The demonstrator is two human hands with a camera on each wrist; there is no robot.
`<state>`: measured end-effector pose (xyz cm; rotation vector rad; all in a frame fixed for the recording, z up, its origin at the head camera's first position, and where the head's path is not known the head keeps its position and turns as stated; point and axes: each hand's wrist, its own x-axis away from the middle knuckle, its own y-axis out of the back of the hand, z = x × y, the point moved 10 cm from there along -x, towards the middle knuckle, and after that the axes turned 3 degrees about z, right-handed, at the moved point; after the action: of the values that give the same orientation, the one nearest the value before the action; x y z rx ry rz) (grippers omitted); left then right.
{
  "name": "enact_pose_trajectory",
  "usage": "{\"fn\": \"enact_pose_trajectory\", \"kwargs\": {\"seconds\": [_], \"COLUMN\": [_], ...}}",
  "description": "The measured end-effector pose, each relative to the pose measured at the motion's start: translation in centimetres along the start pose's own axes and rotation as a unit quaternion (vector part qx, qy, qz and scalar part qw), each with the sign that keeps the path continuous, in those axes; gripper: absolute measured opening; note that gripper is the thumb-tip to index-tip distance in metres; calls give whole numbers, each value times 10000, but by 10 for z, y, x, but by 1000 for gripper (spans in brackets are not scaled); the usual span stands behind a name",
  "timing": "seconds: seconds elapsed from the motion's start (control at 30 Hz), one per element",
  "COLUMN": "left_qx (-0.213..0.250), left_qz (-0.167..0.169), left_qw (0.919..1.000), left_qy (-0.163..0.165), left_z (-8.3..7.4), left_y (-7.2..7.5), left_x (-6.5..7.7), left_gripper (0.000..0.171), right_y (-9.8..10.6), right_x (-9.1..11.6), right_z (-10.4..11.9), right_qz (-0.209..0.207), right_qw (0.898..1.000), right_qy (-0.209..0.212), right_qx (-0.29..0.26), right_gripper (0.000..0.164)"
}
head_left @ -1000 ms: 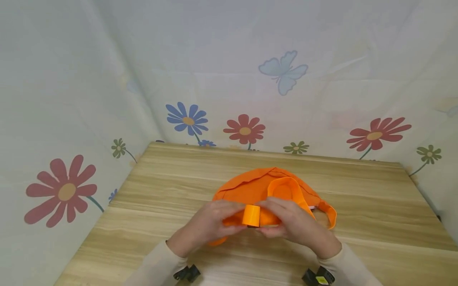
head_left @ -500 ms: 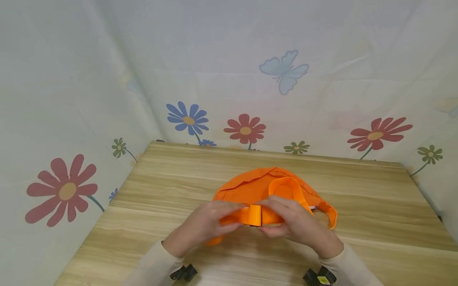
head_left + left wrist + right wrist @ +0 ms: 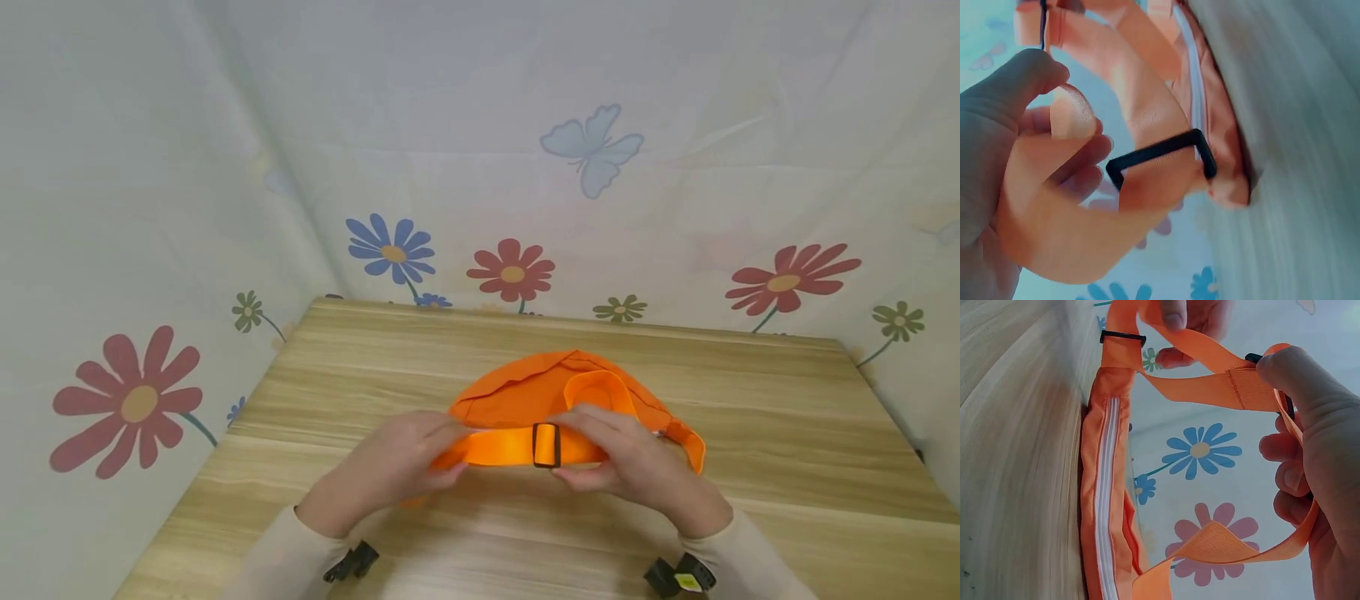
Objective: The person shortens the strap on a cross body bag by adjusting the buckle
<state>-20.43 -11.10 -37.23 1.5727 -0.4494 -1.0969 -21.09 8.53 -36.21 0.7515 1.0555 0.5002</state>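
Note:
An orange waist bag (image 3: 517, 396) lies on the table, its white zipper (image 3: 1106, 487) facing the person in the right wrist view. Above its near edge an orange strap (image 3: 498, 447) stretches between both hands. At its left end the left hand (image 3: 386, 462) pinches the webbing between thumb and fingers. The right hand (image 3: 633, 458) grips the strap just right of a black slider buckle (image 3: 547, 446). A black rectangular ring (image 3: 1154, 152) joins strap and bag in the left wrist view. Strap parts inside both hands are hidden.
The bag rests on a wood-grain table (image 3: 360, 358). A pale cloth (image 3: 450, 100) printed with flowers and a butterfly hangs behind and at the sides. A loose strap loop (image 3: 693, 446) lies at the bag's right end.
The left hand has moved left along the strap, away from the right hand. A flat length of strap now shows between them, and the slider has turned to show its black frame.

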Motion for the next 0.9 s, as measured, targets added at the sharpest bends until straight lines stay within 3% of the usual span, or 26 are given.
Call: {"fn": "enact_pose_trajectory", "kwargs": {"seconds": [0.2,0.3,0.43,0.53,0.7,0.9], "left_qx": [-133,48,433,648,888,1420], "left_qz": [40,204,657,773,848,1267], "left_qw": [9999,9996,9949,9920,9888,9741], "left_qy": [-20,192,632,758,845,1220], "left_z": [12,22,34,38,32,13], "left_y": [10,10,-2,-11,-22,-35], "left_x": [12,16,18,18,4,-26], "left_gripper": [37,36,40,46,60,76], "right_y": [10,14,15,15,12,7], "right_x": [2,2,0,-2,-8,-15], "right_z": [-1,-1,0,1,4,9], "right_qz": [-194,-325,-424,-462,-463,-547], "right_qw": [9997,9991,9987,9985,9987,9984], "right_qy": [-3,58,118,92,32,109], "right_qx": [166,252,260,279,220,88], "right_gripper": [46,43,44,45,44,50]}}
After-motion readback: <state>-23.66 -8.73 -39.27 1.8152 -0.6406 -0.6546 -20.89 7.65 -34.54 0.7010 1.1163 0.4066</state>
